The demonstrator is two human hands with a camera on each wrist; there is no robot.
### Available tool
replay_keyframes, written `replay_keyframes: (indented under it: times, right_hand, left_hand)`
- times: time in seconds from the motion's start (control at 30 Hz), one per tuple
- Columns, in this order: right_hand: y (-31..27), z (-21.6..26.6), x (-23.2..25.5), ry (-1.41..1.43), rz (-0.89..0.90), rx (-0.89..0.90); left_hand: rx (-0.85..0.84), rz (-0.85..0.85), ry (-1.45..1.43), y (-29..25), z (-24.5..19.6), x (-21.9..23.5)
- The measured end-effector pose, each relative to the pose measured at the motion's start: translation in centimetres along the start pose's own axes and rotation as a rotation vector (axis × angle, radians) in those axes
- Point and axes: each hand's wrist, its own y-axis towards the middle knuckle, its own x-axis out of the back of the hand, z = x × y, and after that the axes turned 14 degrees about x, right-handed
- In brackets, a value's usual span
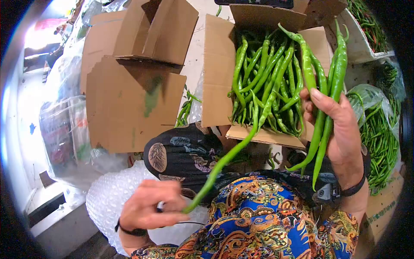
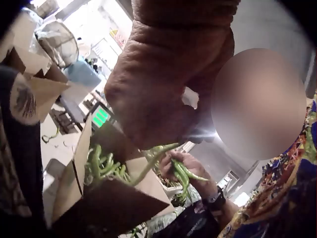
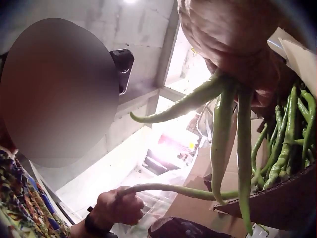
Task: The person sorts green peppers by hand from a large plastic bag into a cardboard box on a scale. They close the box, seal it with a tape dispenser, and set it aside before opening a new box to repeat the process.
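My left hand (image 1: 152,204) pinches one end of a long, curved green chili pepper (image 1: 226,160), whose other end reaches over the front of an open cardboard box (image 1: 218,71). Inside the box lie many long green peppers (image 1: 263,82), mostly lengthwise. At the box's right side my right hand (image 1: 340,123) grips a small bunch of green peppers (image 1: 338,69), thumb across them. Their ends stick out above and below the hand. In the right wrist view, several pepper tips (image 3: 223,144) hang below the right hand (image 3: 237,47), and the left hand (image 3: 120,207) holds its pepper further back.
Folded cardboard (image 1: 133,105) lies left of the box. Bubble wrap (image 1: 116,194) is beside the left arm. At the right are a clear bag of green peppers (image 1: 379,142) and a white container of peppers (image 1: 371,26). A scale with a green display (image 2: 100,116) stands behind the box.
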Motion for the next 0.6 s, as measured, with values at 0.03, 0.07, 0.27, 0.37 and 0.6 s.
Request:
replay_keyframes:
  times: [0.03, 0.07, 0.27, 0.37, 0.6]
  right_hand:
    - [0.0, 0.0, 0.1, -0.004, -0.004, 0.007]
    - [0.0, -0.1, 0.2, 0.005, 0.008, -0.013]
    - [0.4, -0.4, -0.1, 0.060, 0.012, -0.014]
    - [0.9, -0.7, 0.2, 0.063, 0.015, -0.035]
    - [0.5, -1.6, 0.1, 0.067, 0.014, -0.075]
  left_hand:
    - [-0.053, -0.046, -0.079, -0.9, 0.2, 0.3]
    - [-0.105, -0.241, -0.151, -1.7, -0.4, -0.2]
    - [-0.122, -0.380, 0.011, 0.9, -2.2, -0.9]
    - [0.040, -0.225, 0.208, 6.8, -3.3, -1.6]
    - [-0.029, -0.265, 0.388, 16.0, -0.4, -3.6]
